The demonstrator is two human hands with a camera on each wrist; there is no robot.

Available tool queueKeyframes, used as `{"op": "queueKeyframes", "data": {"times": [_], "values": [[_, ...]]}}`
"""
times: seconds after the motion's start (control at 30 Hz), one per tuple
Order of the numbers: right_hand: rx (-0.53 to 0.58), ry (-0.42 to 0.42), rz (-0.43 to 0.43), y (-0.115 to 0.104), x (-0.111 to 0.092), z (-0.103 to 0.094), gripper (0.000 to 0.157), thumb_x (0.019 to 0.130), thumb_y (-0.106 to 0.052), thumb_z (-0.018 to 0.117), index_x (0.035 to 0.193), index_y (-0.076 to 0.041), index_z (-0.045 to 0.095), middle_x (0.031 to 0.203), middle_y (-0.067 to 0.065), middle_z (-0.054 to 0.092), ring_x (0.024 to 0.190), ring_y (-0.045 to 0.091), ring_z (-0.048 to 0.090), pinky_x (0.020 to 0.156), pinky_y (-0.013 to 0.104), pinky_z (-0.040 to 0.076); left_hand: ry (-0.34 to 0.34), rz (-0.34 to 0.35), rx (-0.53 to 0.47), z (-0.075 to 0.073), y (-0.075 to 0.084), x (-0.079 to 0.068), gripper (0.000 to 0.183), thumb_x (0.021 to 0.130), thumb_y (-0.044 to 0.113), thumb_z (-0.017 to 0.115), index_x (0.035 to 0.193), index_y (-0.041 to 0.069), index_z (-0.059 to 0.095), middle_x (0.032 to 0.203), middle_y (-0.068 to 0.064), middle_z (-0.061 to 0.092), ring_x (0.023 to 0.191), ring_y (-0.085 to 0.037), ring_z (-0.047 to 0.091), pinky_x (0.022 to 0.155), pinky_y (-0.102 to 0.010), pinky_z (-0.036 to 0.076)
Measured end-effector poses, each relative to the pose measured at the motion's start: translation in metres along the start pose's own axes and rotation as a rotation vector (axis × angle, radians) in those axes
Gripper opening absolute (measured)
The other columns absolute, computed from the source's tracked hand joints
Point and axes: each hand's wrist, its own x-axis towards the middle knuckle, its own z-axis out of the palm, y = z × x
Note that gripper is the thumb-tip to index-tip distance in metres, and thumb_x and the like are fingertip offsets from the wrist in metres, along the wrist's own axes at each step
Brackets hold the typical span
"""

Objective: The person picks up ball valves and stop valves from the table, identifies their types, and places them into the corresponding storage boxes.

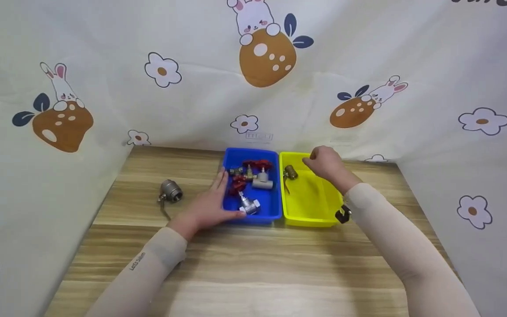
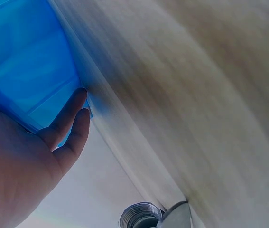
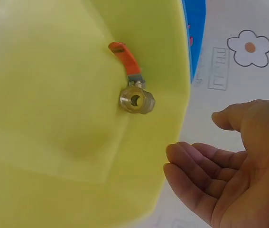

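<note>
With my right hand (image 1: 329, 164) empty and relaxed, I fear my left hand (image 1: 207, 204), straight-fingered against the blue bin (image 1: 269, 202), could overpress and skew it.

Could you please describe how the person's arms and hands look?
The left hand and right hand wear no gloves. The left sleeve and right sleeve are long and pale cream, greyish near the wrists. Small dark lettering runs along the left one. A small black piece shows by the right wrist; its nature is unclear.
</note>
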Motion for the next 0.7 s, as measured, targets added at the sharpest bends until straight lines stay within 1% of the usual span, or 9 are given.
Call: {"op": "queueKeyframes", "data": {"times": [0.07,0.13,0.23,0.33,0.47,0.6,0.7], "values": [[0.003,0.022,-0.018,0.006,-0.007,-0.007,0.035,0.110,-0.032,0.067,0.101,0.000,0.075,0.078,0.008,0.062,0.067,0.022,0.058,0.062,0.033,0.051,-0.004,0.003,-0.007,0.000,0.000,0.000,0.140,0.084,0.086,0.075,0.179,0.019,-0.003,0.186,-0.006,-0.011,0.159,-0.052,0.035,0.123,-0.067,0.039],[0.021,0.035,-0.031,0.013,-0.013,-0.014,0.034,0.111,-0.032,0.067,0.101,-0.001,0.075,0.079,0.009,0.064,0.067,0.022,0.061,0.063,0.033,0.053,-0.005,0.003,-0.011,-0.001,0.001,0.000,0.140,0.084,0.086,0.075,0.179,0.018,-0.003,0.186,-0.006,-0.011,0.160,-0.052,0.033,0.124,-0.068,0.038],[0.050,0.049,-0.052,0.025,-0.022,-0.025,0.032,0.111,-0.032,0.067,0.110,-0.001,0.075,0.093,0.012,0.071,0.076,0.023,0.068,0.070,0.035,0.060,-0.008,0.002,-0.010,-0.001,0.000,0.000,0.140,0.084,0.086,0.075,0.179,0.018,-0.002,0.186,-0.005,-0.012,0.161,-0.050,0.030,0.124,-0.068,0.036],[0.063,0.061,-0.068,0.038,-0.029,-0.034,0.034,0.111,-0.032,0.066,0.114,0.000,0.076,0.101,0.015,0.074,0.081,0.027,0.073,0.074,0.037,0.063,-0.006,0.027,-0.012,-0.002,-0.001,-0.001,0.139,0.086,0.083,0.076,0.179,0.014,-0.001,0.186,-0.007,-0.012,0.161,-0.051,0.032,0.123,-0.066,0.040],[0.070,0.074,-0.055,0.056,-0.036,-0.045,0.037,0.112,-0.034,0.065,0.113,0.000,0.075,0.101,0.016,0.074,0.084,0.031,0.074,0.071,0.035,0.061,-0.009,0.048,-0.014,-0.002,0.000,-0.001,0.138,0.088,0.079,0.078,0.178,0.011,-0.001,0.186,-0.007,-0.013,0.159,-0.050,0.035,0.122,-0.062,0.044],[0.090,0.073,-0.028,0.071,-0.045,-0.052,0.037,0.112,-0.036,0.063,0.109,0.000,0.074,0.096,0.014,0.073,0.086,0.035,0.074,0.070,0.032,0.060,-0.013,0.041,-0.011,-0.002,-0.001,0.000,0.138,0.088,0.079,0.078,0.178,0.011,-0.001,0.185,-0.005,-0.014,0.160,-0.050,0.035,0.123,-0.062,0.043],[0.109,0.063,-0.013,0.081,-0.051,-0.057,0.039,0.112,-0.037,0.063,0.110,0.001,0.073,0.095,0.013,0.072,0.088,0.038,0.075,0.071,0.032,0.061,-0.013,0.033,-0.015,-0.002,-0.001,0.000,0.138,0.087,0.081,0.077,0.178,0.012,-0.001,0.185,-0.004,-0.014,0.160,-0.050,0.034,0.123,-0.063,0.042]]}}
